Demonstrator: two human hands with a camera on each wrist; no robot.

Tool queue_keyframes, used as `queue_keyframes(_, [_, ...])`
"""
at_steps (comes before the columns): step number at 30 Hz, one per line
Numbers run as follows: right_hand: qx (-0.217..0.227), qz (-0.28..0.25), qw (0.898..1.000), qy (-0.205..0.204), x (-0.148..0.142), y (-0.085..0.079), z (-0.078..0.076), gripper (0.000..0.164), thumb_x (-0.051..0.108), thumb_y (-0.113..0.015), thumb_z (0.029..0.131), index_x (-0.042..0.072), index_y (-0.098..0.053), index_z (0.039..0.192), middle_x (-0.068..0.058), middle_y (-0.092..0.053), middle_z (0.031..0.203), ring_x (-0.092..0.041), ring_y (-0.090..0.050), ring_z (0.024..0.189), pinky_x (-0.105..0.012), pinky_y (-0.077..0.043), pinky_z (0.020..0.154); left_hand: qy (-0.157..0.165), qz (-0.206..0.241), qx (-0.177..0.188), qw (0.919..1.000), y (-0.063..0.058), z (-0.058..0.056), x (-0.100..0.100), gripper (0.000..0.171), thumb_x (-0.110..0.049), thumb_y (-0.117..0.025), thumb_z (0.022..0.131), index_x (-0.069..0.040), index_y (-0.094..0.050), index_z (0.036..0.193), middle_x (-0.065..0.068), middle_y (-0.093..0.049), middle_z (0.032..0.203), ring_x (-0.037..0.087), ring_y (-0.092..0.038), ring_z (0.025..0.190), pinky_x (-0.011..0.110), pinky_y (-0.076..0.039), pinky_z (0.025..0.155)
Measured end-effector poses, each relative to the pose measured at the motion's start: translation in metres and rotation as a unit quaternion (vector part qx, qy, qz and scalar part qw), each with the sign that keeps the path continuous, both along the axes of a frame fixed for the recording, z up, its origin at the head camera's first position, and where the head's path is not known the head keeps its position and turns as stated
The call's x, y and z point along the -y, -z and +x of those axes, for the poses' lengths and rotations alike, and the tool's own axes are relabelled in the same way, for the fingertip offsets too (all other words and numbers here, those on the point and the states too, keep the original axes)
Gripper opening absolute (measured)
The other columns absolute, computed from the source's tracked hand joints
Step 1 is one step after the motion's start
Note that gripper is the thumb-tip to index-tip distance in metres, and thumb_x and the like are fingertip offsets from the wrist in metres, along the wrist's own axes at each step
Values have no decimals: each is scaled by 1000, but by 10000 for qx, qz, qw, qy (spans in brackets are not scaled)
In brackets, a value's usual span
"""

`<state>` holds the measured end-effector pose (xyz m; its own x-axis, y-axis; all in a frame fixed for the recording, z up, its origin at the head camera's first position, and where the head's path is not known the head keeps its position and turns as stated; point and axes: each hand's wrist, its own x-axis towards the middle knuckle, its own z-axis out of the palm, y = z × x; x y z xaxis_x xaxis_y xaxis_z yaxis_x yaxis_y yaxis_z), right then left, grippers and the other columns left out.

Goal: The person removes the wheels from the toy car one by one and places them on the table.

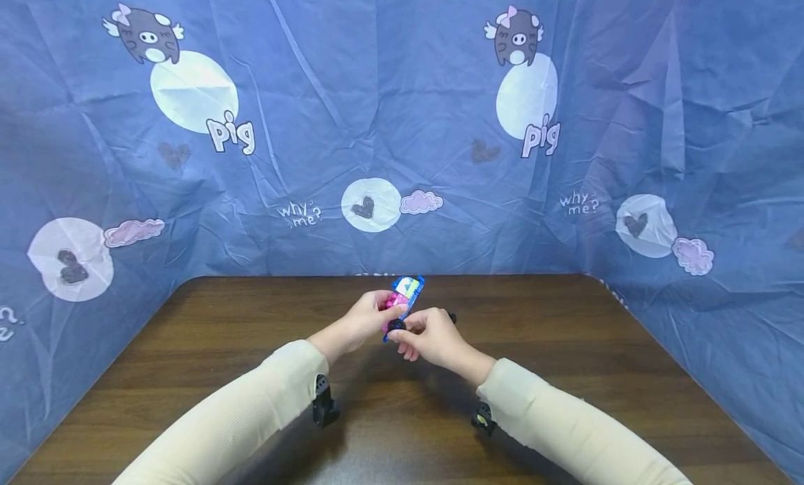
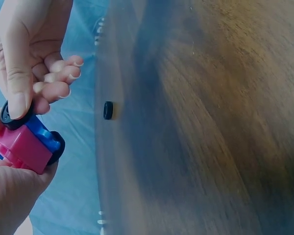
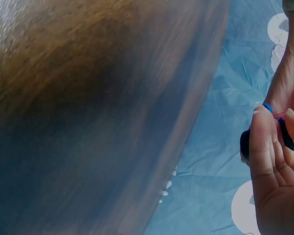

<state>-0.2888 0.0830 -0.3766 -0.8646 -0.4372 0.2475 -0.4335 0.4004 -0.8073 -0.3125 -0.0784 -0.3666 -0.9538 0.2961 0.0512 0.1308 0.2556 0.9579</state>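
A small toy car [image 1: 408,287] in pink, blue and white is held up above the table in the left hand [image 1: 366,316], thumb on its near side. The right hand [image 1: 437,340] pinches a black wheel [image 2: 9,121] between thumb and fingers, against the car's side. Whether that wheel sits fully on its axle cannot be told. In the left wrist view, another black wheel [image 2: 59,148] is on the blue base beside the pink body [image 2: 27,147]. Fingers hide much of the car in the right wrist view, where a dark wheel [image 3: 244,145] shows past the right hand.
A loose black wheel [image 2: 108,110] stands on the brown wooden table [image 1: 251,317], near its far edge and behind the right hand in the head view. Blue printed cloth [image 1: 377,122] hangs round the back and sides. A black device [image 1: 323,403] is strapped at the left wrist.
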Motion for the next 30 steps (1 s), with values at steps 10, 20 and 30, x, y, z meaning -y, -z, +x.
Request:
queue_keyframes(10, [-168,31,9998,37,1,2,1,23,17,-72,87,0,-71,71,-10,-69,61,-9,-62,47,-44,-56,53,-64,219,116,9997,1,1,-2,33,-10,-56,97,13,-54,121,19,-64,104,13,-60,84,28,-54,80])
queue_keyframes(20, [-212,47,9997,123,4,1,0,22,16,-75,83,-3,-71,74,-12,-69,62,-16,-65,50,-33,-56,51,-372,346,376,9980,3,-1,-1,35,-12,-56,98,14,-53,121,27,-62,112,16,-62,86,33,-55,86])
queue_keyframes(30, [712,-1162,9885,655,3,0,-2,23,5,-81,76,-8,-63,83,-16,-69,68,-19,-68,54,-42,-58,59,-250,549,181,9980,-2,2,-4,32,-12,-58,97,12,-55,119,11,-65,96,9,-60,79,24,-54,75])
